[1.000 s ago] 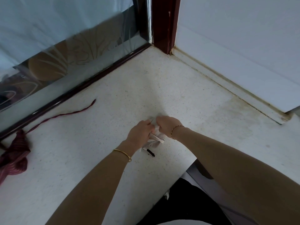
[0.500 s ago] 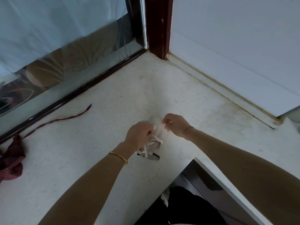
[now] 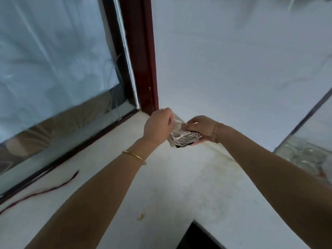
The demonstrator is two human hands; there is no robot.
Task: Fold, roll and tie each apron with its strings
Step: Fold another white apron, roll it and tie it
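The left hand is closed, its fingers curled and pinching the cloth at the upper left end of a rolled apron. The right hand is wrapped round the roll's right end, with the thumb laid across the top. The rolled apron is a short, thick cylinder of pale beige fabric. Layered folds are seen along its side, and a dark patch is seen at its lower edge. It is held between the two hands in front of the corner where the desk meets the wall. Whether it touches the desk cannot be told.

A smooth gold bangle is worn on the left wrist and a fine chain bracelet on the right. The desk is off-white, finely speckled and stained. A thin maroon string is laid in a loose curve at its left. A dark red window frame is set upright behind the hands, with frosted glass to its left.

Compared with half a second ago, the roll has been carried away from the desk's near edge and up toward the corner. The view has been tilted upward, and the crumpled maroon cloth at the far left is no longer shown.
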